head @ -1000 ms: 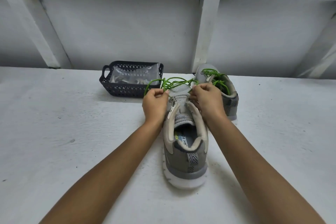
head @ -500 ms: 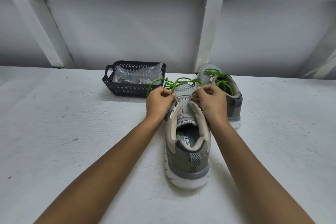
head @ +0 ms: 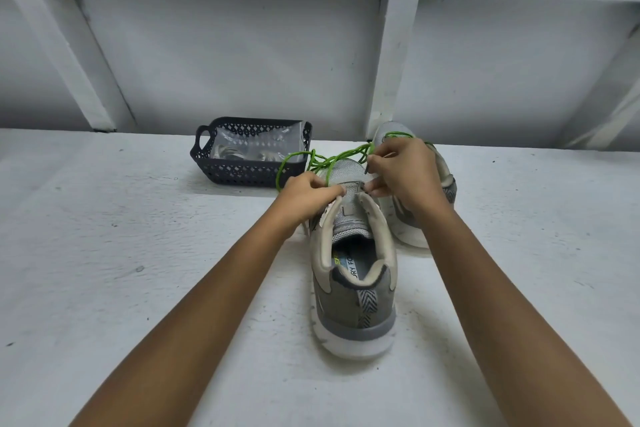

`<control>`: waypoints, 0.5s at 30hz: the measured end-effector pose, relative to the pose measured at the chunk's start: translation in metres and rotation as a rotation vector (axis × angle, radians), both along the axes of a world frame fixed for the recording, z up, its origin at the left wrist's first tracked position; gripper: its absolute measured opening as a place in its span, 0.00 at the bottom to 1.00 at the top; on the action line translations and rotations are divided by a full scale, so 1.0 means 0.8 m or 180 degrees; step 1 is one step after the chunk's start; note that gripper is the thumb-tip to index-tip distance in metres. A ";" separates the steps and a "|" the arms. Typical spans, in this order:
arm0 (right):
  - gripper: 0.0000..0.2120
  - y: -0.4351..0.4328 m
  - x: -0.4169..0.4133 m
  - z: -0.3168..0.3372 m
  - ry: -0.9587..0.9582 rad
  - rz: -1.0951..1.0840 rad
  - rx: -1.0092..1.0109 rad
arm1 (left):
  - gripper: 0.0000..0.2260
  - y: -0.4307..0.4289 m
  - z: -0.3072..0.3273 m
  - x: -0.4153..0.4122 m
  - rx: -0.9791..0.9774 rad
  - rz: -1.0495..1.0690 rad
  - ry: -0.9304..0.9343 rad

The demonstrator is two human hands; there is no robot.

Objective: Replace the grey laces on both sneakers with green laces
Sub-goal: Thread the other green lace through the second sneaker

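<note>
Head-worn, forward-down, seemingly close above.

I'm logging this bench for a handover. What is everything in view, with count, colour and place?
near sneaker: one, grey and beige, white sole, table centre, heel toward camera
far sneaker: one, grey, green-laced, behind it to the right, partly hidden
green lace: one, looped loose over near sneaker's toe
basket: one, dark, back left of the sneakers
plastic bag: one, clear, inside basket, contents unclear
table: one, white
left hand: one, grips near sneaker's left eyelet edge
right hand: one, pinches green lace's end
</note>
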State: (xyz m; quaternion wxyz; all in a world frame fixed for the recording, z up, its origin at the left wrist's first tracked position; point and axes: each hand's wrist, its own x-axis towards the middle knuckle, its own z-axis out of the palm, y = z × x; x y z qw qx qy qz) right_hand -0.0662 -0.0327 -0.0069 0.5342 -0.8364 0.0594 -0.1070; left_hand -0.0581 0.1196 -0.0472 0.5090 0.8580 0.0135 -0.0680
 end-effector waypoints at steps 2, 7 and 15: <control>0.08 0.000 0.001 0.002 0.0003 -0.0017 -0.0434 | 0.08 0.000 -0.002 -0.006 -0.0327 0.0153 -0.0060; 0.07 0.007 -0.001 -0.011 -0.0220 -0.0268 -0.1139 | 0.19 0.001 -0.009 -0.015 -0.0734 0.0371 -0.0244; 0.06 0.012 -0.005 -0.024 -0.0284 -0.0539 -0.1018 | 0.21 0.007 -0.015 -0.018 -0.0993 0.0472 -0.0239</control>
